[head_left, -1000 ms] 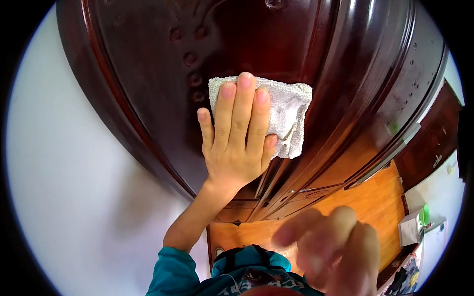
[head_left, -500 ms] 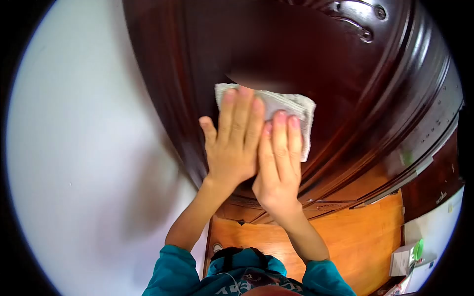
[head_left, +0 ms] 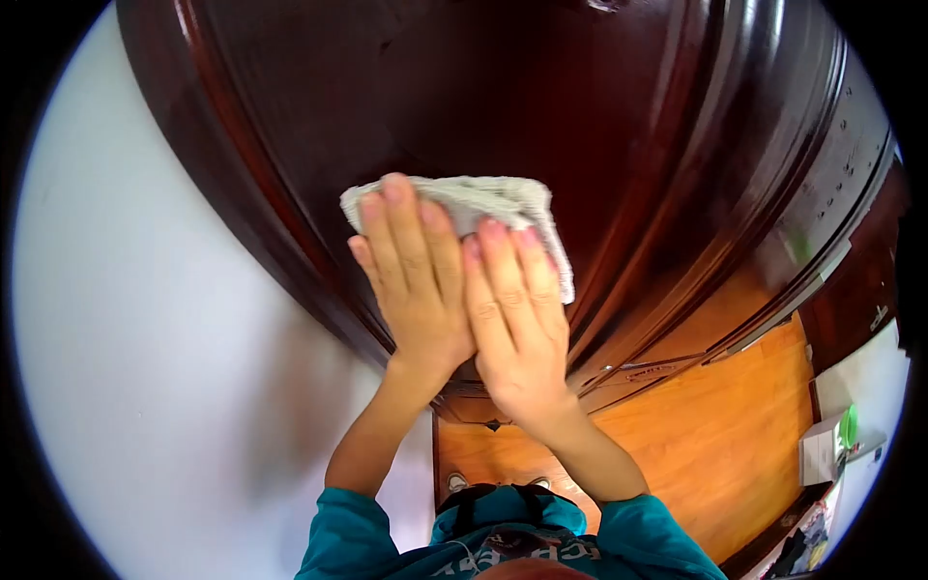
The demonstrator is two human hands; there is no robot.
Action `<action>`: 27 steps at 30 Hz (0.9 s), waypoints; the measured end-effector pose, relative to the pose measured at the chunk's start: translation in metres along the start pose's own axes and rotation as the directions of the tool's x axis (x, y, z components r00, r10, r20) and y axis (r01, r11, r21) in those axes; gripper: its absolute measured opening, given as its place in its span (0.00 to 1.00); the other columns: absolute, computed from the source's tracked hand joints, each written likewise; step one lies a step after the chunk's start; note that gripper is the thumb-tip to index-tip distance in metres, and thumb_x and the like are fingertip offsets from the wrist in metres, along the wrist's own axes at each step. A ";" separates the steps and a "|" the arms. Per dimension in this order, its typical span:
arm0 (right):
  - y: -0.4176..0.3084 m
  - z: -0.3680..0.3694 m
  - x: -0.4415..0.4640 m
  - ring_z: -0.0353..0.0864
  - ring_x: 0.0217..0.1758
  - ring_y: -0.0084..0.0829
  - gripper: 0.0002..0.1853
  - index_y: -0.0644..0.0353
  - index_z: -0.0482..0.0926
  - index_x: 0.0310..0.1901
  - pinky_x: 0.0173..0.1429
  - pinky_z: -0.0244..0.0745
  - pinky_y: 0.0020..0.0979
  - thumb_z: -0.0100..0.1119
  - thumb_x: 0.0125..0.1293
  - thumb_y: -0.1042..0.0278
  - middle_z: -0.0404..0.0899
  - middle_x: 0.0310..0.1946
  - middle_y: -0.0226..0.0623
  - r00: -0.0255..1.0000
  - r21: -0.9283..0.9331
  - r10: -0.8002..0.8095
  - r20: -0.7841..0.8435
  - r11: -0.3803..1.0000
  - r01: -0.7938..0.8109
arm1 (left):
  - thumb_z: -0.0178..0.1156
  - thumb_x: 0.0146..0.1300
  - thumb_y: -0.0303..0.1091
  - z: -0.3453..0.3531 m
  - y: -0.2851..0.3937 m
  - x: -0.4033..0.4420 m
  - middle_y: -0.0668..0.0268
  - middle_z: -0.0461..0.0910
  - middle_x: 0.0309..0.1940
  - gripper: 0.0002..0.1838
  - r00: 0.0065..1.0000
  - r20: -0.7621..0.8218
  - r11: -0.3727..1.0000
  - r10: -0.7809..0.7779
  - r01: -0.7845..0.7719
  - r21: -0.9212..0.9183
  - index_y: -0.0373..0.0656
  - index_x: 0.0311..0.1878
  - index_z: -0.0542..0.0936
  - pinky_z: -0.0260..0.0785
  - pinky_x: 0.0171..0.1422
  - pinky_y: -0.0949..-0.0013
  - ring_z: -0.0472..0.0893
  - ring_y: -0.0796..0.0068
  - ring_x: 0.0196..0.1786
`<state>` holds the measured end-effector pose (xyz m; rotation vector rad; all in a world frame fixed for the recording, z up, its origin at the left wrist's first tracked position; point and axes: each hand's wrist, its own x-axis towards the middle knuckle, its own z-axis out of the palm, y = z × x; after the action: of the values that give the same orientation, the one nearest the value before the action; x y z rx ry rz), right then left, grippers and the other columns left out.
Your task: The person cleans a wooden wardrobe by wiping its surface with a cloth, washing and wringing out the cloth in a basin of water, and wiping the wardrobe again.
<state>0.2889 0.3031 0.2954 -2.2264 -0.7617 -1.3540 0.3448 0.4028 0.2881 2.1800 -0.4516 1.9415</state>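
A whitish folded cloth [head_left: 527, 197] lies against the dark red-brown wooden door [head_left: 541, 106], under both of my hands. My left hand [head_left: 414, 271] rests flat on the cloth's left part, fingers stretched upward and the thumb out to the side. Just right of it, my right hand [head_left: 514, 304] lies flat too, fingertips on the lower right part of the cloth. The hands nearly touch along their inner edges. Neither hand's fingers curl round the cloth; the palms hide its lower part.
A pale wall [head_left: 193, 367] runs along the left of the door. Below is an orange-brown wooden floor [head_left: 696, 425]. At the lower right stand a white box [head_left: 819, 452] and a green round object [head_left: 849, 425]. A bit of shiny metal fitting [head_left: 604, 5] shows at the top edge.
Both hands and the cloth have shifted left in view. The view itself has moved too: the metal fitting has slid up almost out of sight, and more of the floor shows.
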 end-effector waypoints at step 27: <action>-0.062 0.095 -0.016 0.72 0.59 0.33 0.19 0.66 0.77 0.49 0.58 0.68 0.32 0.51 0.53 0.74 0.75 0.54 0.37 0.999 0.054 -0.042 -0.019 0.998 0.043 | 0.42 0.70 0.39 -0.014 -0.094 -0.082 0.39 0.49 0.70 0.32 0.987 -0.049 0.985 -0.150 0.154 0.081 0.32 0.71 0.48 0.31 0.75 0.42 0.47 0.39 0.73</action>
<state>0.3058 0.4046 0.2437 -2.1645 -0.8340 -1.3551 0.3564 0.5042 0.2143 2.1489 -0.1927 1.9534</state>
